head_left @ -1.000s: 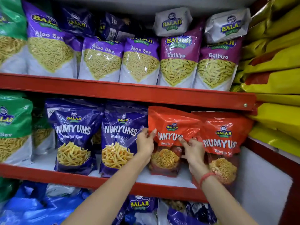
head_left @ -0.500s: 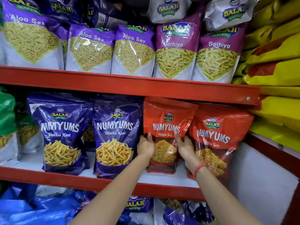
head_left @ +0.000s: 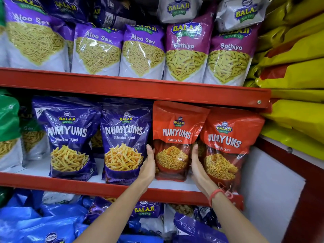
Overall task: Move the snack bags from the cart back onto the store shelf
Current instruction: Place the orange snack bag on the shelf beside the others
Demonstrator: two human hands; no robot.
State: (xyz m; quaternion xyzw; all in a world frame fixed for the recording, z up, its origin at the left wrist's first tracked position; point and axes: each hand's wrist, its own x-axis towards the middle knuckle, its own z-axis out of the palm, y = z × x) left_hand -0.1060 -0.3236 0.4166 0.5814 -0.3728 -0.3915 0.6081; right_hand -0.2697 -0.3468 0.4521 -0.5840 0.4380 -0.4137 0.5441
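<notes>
An orange Numyums Bhujia Sev bag (head_left: 175,134) stands upright on the middle red shelf (head_left: 122,189). My left hand (head_left: 149,163) presses its left side and my right hand (head_left: 197,165) presses its right side, both low on the bag. A second orange Bhujia Sev bag (head_left: 229,142) stands just to its right, behind my right hand. Two purple Numyums Bhatha Kani bags (head_left: 122,137) (head_left: 70,137) stand to the left. The cart is out of view.
The upper shelf (head_left: 140,88) carries Aloo Sev bags (head_left: 98,50) and Gathiya bags (head_left: 185,53). Yellow sacks (head_left: 294,67) are stacked at the right. A white side panel (head_left: 270,190) closes the shelf's right end. Blue and purple bags (head_left: 35,221) fill the level below.
Both hands slid down from the orange bag's upper front to its lower sides, and the bag now stands straighter and deeper on the shelf. The view has moved closer.
</notes>
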